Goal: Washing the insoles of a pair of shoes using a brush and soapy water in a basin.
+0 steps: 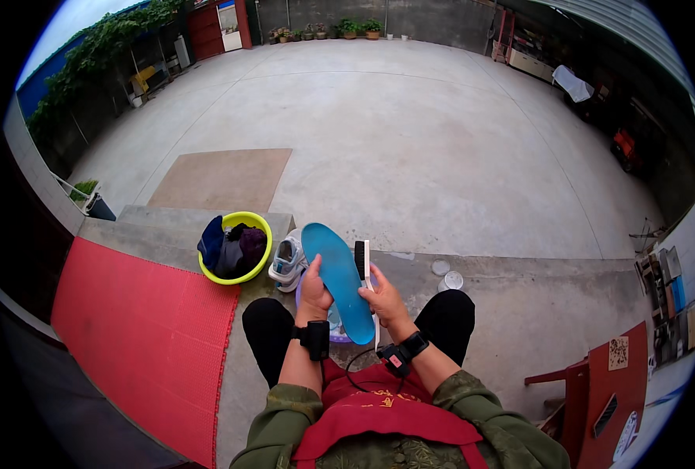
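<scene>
My left hand [314, 291] grips the left edge of a blue shoe insole [339, 275] that stands upright in front of me. My right hand [382, 300] holds a white scrub brush [362, 262] with dark bristles, its head pressed against the insole's right edge. Both wrists carry black bands. A white and grey sneaker [287, 263] sits on the concrete just left of the insole. Under my hands, between my knees, a pale basin [334, 325] is mostly hidden.
A yellow-green basin [259, 224] full of dark clothes stands left of the sneaker on a concrete step. A red mat [140, 336] covers the ground at left. A small round lid [454, 280] lies at right. Red wooden furniture [598, 387] is at lower right.
</scene>
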Available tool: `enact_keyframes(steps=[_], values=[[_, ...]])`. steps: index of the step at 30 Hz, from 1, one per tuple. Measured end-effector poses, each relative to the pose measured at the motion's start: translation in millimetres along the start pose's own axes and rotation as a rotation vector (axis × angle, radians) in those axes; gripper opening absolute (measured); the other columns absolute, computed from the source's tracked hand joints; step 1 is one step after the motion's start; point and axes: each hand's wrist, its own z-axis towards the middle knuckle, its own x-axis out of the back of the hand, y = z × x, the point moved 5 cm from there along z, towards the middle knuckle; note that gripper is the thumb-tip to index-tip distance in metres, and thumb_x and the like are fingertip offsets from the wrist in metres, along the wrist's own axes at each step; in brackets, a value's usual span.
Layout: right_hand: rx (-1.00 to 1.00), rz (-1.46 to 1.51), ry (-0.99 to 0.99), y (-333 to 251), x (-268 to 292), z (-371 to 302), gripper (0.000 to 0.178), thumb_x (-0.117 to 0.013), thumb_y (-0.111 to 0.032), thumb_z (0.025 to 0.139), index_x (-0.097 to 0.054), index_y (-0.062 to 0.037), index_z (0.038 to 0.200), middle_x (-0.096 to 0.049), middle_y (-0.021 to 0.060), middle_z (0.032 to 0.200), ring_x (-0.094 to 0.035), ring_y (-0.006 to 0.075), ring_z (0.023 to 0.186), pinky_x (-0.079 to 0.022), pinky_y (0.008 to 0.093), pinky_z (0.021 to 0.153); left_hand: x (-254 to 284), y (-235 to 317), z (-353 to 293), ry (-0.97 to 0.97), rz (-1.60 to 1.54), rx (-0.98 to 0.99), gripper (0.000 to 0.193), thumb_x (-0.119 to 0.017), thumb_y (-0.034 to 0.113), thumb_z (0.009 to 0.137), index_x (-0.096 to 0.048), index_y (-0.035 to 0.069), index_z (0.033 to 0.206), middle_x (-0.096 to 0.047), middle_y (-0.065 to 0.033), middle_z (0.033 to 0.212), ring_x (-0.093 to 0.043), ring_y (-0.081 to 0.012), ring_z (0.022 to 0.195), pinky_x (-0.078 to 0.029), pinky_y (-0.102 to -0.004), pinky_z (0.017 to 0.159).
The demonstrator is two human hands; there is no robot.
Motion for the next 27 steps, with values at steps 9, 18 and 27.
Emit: enact_keyframes(steps=[9, 18, 27], values=[[0.696, -0.862, 0.044, -13.9, -5.4, -0.7, 0.040, -0.046, -0.011, 0.077, -0.037, -0.0038, 0.115, -0.054, 0.0190, 0.074, -0.055, 0.0284, 0.063, -0.043, 0.0290, 0.057, -9.4, -5.7, -3.5, 0.015, 0.018, -0.045, 0.040, -0.029, 0.034, 0.085, -0.041, 0.002, 0.106, -0.049, -0.0108, 0.100, -0.050, -0.0235, 0.089, -0.039, -0.0347, 0.080], [0.672, -0.890, -0.144, 0.8, -42.1, -5.3, 0.042, -0.044, -0.007, 0.077, -0.034, -0.0058, 0.118, -0.050, 0.0200, 0.069, -0.050, 0.0343, 0.062, -0.040, 0.0369, 0.055, 35.8, 15.4, 8.4, 0.092, 0.217, -0.120, 0.046, -0.028, 0.045, 0.083, -0.046, 0.005, 0.093, -0.053, -0.0077, 0.083, -0.053, -0.0201, 0.075, -0.044, -0.0312, 0.068], [0.535, -0.940, 0.044, 6.2, -27.1, 52.0, 0.040, -0.040, -0.022, 0.079, -0.030, -0.0188, 0.118, -0.051, 0.0215, 0.065, -0.049, 0.0368, 0.057, -0.037, 0.0418, 0.049, 27.1, -14.7, -4.7, -0.048, 0.133, -0.010, 0.054, -0.026, 0.045, 0.083, -0.031, 0.004, 0.117, -0.041, -0.0093, 0.113, -0.042, -0.0218, 0.101, -0.034, -0.0322, 0.086]])
